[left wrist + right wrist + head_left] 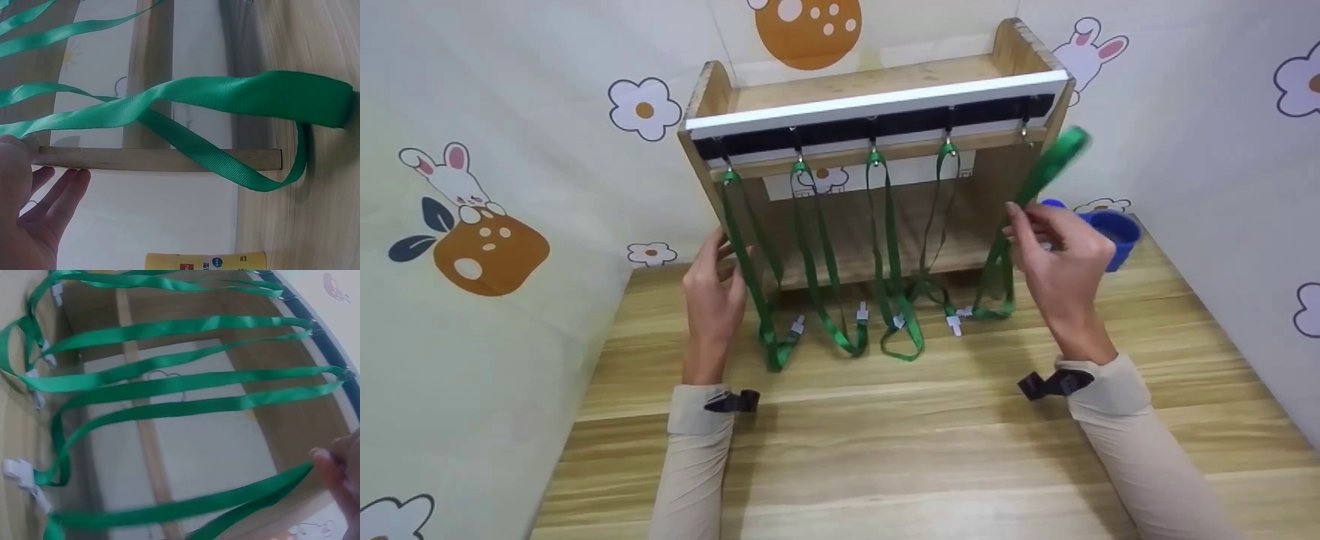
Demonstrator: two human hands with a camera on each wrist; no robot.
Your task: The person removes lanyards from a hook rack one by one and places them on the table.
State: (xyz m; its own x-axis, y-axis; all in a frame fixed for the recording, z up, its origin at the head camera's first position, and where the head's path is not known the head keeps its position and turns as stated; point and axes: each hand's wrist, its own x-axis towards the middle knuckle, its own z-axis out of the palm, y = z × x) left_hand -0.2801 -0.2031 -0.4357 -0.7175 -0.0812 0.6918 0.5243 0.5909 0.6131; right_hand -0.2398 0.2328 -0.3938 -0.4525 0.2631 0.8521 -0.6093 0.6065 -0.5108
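**Four lanyards hang from the hooks; a fifth is pinched in the right hand**

With the clock face centred on the wooden rack [930, 206] in the head view, a rabbit and orange print [491, 251] marks the wall at nine o'clock. The left wrist view adds part of a yellow tube [205, 261] outside the rack's left panel. The left hand [712, 285] is at eight o'clock, thumb and fingers gripping the front of that panel.

The hooks run along a black strip [911, 122] across the rack's upper front. From left to right hang the first green lanyard [743, 259], the second [823, 232], the third [891, 225] and the fourth [191, 385] — each reaching down to the wooden table [900, 442], with white clips [862, 312] at their lower ends.

The fifth hook [1024, 131] is near two o'clock. Below it and to the right, between three and four o'clock, the right hand [1063, 255] pinches the held green lanyard [1051, 166] between thumb and fingers. Its upper loop points to one o'clock from the pinch — apart from the hook — and its lower part drops towards the table at six. A blue cup [1123, 234] stands just beyond that hand, towards three o'clock.
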